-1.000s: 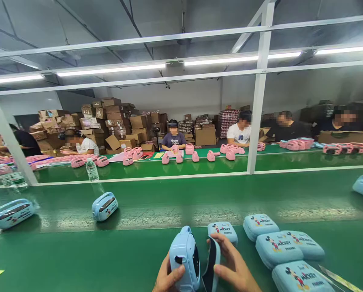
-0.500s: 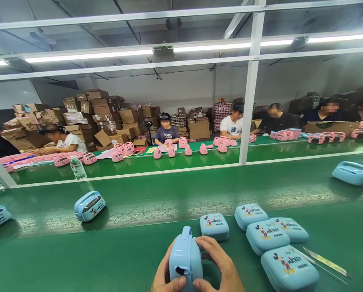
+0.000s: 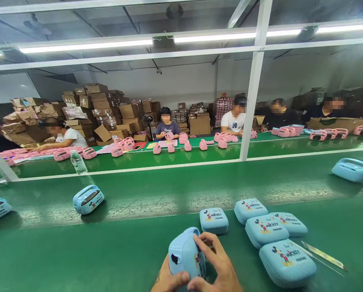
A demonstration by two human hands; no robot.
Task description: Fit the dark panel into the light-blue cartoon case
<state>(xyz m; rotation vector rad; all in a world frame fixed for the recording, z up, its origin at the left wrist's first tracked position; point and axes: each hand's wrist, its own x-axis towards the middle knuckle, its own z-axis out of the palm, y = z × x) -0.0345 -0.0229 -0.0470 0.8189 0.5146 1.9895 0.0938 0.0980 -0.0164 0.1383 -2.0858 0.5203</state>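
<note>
Blue handled case [image 3: 184, 252] is being held: side being clasped by closed left hand [image 3: 168, 279], printed face [image 3: 199, 258] being spanned by half-curled right hand [image 3: 221, 267], fingertips touching.

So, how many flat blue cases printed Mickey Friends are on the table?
5: a lone case beyond your right hand, then four clustered rightward: a back case, a middle case, a partly overlapped case to its right, and a front case. Others may be hidden.
</note>
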